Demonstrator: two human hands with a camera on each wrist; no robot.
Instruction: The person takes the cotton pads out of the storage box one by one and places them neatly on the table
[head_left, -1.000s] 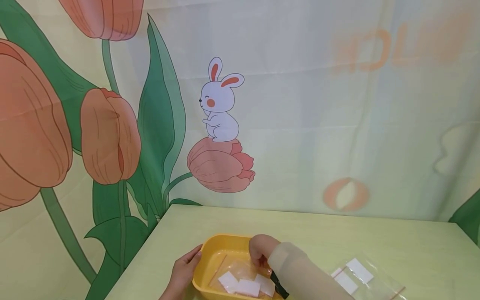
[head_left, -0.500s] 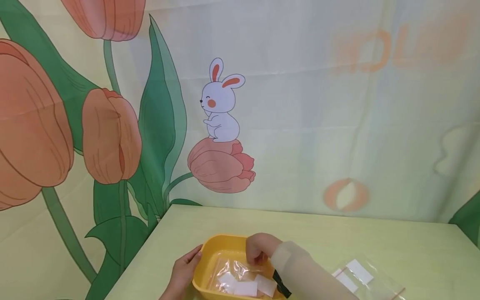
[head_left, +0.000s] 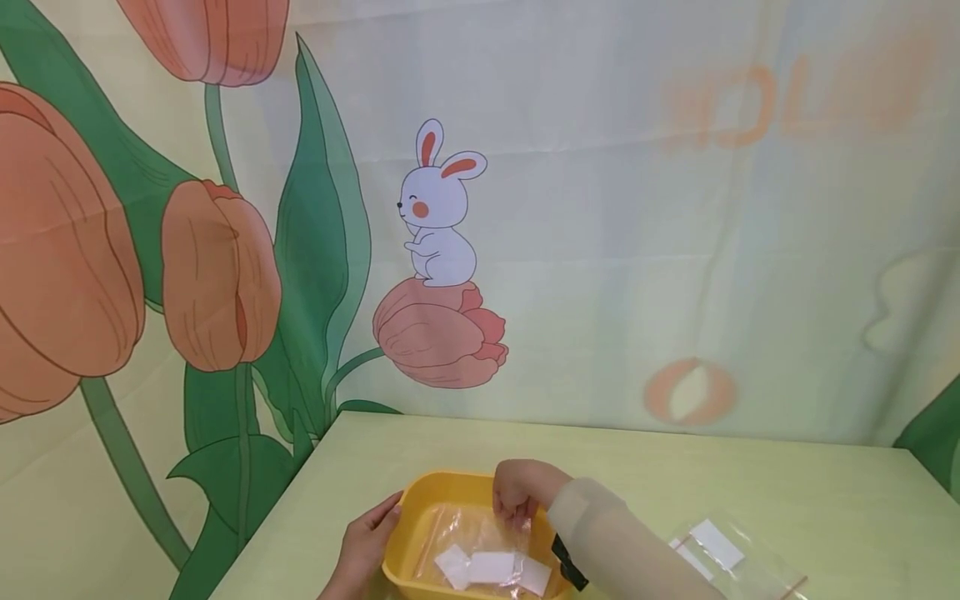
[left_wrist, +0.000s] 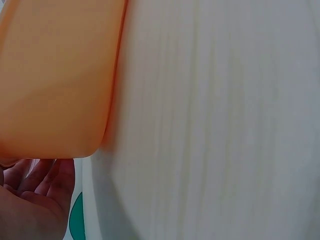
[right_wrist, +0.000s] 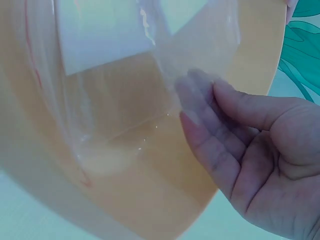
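Note:
A yellow plastic basin (head_left: 431, 492) stands near the table's front edge. My left hand (head_left: 365, 542) grips its left rim; the left wrist view shows that hand's fingers (left_wrist: 47, 182) at the end of the basin wall. Inside the basin lie clear zip-lock bags (head_left: 480, 533) with white paper cards (head_left: 492, 567) in or under them. My right hand (head_left: 521, 492) reaches over the far right rim. In the right wrist view, its thumb and fingers pinch the edge of a clear zip-lock bag (right_wrist: 200, 50). How many bags overlap is hard to tell.
To the right of the basin, a clear bag (head_left: 765, 567) with white cards lies on the pale table (head_left: 637, 467). A black strap (head_left: 567, 562) is at the right wrist. Behind the table hangs a printed cloth (head_left: 585, 250) with tulips and a rabbit.
My right hand has shifted slightly within the basin, and the bag's edge now rises to its fingers. The cards in the basin have shifted a little. My left hand stays on the rim.

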